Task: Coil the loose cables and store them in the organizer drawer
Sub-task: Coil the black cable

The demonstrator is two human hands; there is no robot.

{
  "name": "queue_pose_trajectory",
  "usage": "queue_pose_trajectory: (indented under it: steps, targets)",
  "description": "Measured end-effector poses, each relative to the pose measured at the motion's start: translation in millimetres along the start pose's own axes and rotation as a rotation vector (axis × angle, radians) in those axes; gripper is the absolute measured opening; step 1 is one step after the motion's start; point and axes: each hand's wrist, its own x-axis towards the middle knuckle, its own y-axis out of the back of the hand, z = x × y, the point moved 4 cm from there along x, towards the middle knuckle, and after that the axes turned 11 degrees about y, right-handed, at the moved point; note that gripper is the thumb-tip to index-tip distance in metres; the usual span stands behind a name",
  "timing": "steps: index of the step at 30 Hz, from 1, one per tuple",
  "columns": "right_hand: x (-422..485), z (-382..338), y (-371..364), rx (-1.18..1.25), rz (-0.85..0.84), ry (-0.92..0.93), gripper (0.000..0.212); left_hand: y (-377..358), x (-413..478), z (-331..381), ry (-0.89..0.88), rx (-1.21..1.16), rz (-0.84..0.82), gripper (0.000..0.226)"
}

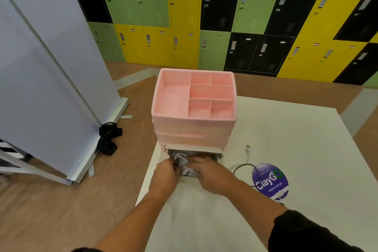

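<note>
A pink organizer (194, 127) with a compartmented top tray stands on the white table (286, 149). Its bottom drawer (216, 154) is pulled out toward me. Inside the drawer lies a coiled white cable (182, 160). My left hand (165, 174) pinches the left side of that coil. My right hand (212, 176) lies over the coil's right side with fingers curled into the drawer. A loose black cable (242, 168) with a white plug end (248, 148) lies on the table to the right of the drawer.
A round purple sign (270, 180) rests on the table over part of the black cable. A grey partition panel (51, 88) stands at left, with a black cloth (108, 137) on the floor at its foot. Coloured lockers (225, 16) line the back wall.
</note>
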Motion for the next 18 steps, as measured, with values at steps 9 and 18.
queue_pose_trajectory:
  steps: [9, 18]
  targets:
    - [-95, 41, 35, 0.122, 0.201, -0.221, 0.029, -19, -59, 60, -0.480, 0.101, -0.098, 0.020]
    - [-194, 83, -13, 0.067, -0.115, -0.558, 0.029, -109, -99, 117, -0.625, 0.272, -0.334, 0.020]
